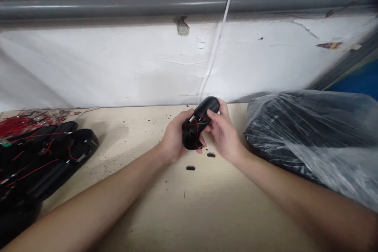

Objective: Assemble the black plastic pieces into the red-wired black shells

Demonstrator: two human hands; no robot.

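Observation:
Between my two hands, tilted above the table, is a black plastic housing (197, 123) with a rounded hollow at its lower end and thin red wires across it. My left hand (175, 134) grips its left side, thumb along the edge. On the other side my right hand (223, 130) holds the upper part, with the thumb on its face and fingers behind. Some fingers are hidden by the housing. Two small dark oblong pieces or slots (190, 168) show on the tabletop just below.
At the left lies a pile of similar black housings (59, 153) with red wires. Behind it is a tangle of red wires (26, 121). A clear plastic bag (310, 134) of black items stands right. A white cable (220, 35) hangs before the white wall.

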